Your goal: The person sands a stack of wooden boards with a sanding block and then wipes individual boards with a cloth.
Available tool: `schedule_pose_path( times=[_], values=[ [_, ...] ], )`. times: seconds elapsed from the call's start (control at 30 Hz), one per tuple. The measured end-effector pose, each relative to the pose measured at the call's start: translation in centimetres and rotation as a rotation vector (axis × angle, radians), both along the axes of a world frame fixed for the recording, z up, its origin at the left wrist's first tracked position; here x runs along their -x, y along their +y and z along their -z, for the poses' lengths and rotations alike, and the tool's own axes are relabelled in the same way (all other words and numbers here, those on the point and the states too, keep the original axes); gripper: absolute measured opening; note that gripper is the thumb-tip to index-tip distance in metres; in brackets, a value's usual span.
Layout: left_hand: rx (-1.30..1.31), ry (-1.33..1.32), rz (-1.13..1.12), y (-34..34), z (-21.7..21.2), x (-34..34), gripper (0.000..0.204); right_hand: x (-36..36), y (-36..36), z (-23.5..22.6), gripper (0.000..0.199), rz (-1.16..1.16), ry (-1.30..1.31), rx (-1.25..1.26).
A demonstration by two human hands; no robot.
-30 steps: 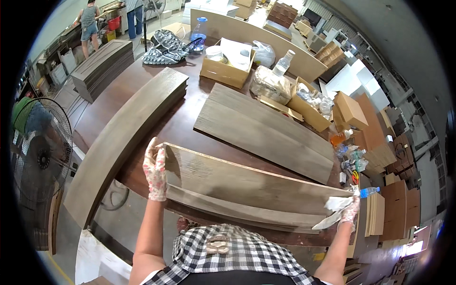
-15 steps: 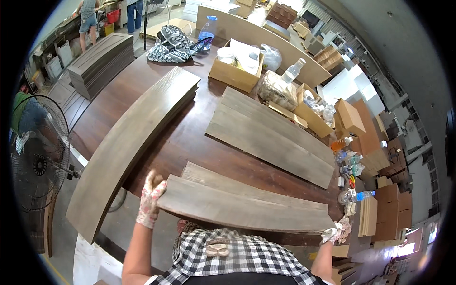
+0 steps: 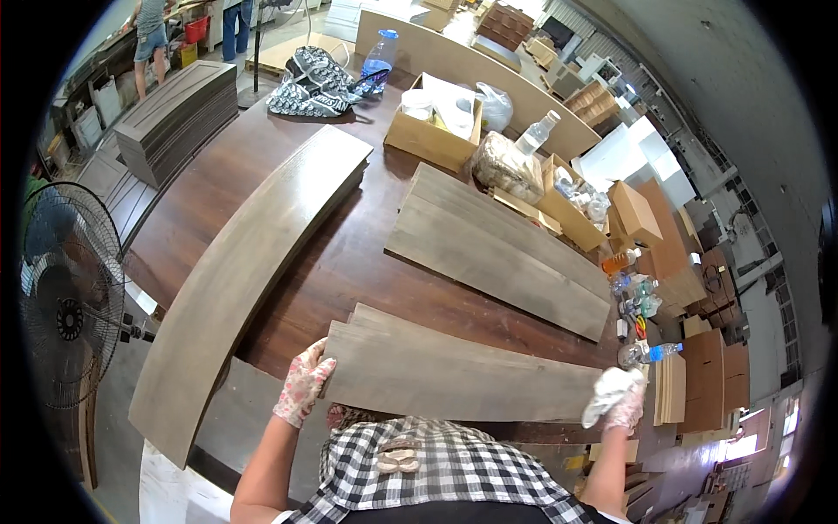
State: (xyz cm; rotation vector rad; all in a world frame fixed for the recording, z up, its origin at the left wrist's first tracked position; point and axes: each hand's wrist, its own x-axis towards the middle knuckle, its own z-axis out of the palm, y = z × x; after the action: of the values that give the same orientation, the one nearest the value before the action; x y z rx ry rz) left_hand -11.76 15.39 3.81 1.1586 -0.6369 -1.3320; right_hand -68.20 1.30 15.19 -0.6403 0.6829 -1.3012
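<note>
A long grey-brown wooden board point(image 3: 463, 374) lies crosswise before me at the table's near edge. My left hand point(image 3: 305, 384), in a floral glove, grips its left end with the fingers closed on the edge. At the opposite end, my right hand point(image 3: 625, 406), also gloved, is closed on a white cloth point(image 3: 611, 393) that covers the board's right corner. Behind this board, a second similar board point(image 3: 375, 319) shows as a strip along the far edge. My right fingers are partly hidden by the cloth.
A curved stack of boards point(image 3: 249, 262) stands at the left, and flat boards point(image 3: 497, 262) lie farther back on the dark table point(image 3: 288, 336). Cartons point(image 3: 432, 144), a wrapped bundle point(image 3: 506, 166) and bottles point(image 3: 650, 352) line the far and right edges. A fan point(image 3: 70, 306) stands left.
The board's left end has shifted right along with my left hand, and its face shows broader. My right hand has brought the cloth up onto the board's right end.
</note>
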Motion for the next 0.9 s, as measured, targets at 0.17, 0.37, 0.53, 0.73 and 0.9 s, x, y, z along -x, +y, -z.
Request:
schedule_pose_path(
  times=[0.17,0.37,0.53,0.73,0.9],
  values=[
    [0.019,0.007,0.004,-1.0,0.3,0.7,0.043,-10.9,2.7,12.3,0.045,0.311,2.17,0.641],
    [0.038,-0.034,-0.015,-0.3,1.2,0.3,0.041,-31.4,3.4,10.7,0.045,-0.173,1.772,1.151],
    [0.295,-0.664,0.173,-0.6,1.1,-1.6,0.04,-38.0,6.2,9.1,0.036,-0.6,1.227,1.558],
    [-0.099,0.165,0.031,0.6,-0.2,-0.2,0.057,-32.5,2.3,9.4,0.034,-0.018,1.735,0.879],
    [-0.041,0.291,0.007,-1.0,3.7,-0.5,0.055,-38.9,6.5,11.2,0.036,-0.463,1.408,1.369]
  ],
)
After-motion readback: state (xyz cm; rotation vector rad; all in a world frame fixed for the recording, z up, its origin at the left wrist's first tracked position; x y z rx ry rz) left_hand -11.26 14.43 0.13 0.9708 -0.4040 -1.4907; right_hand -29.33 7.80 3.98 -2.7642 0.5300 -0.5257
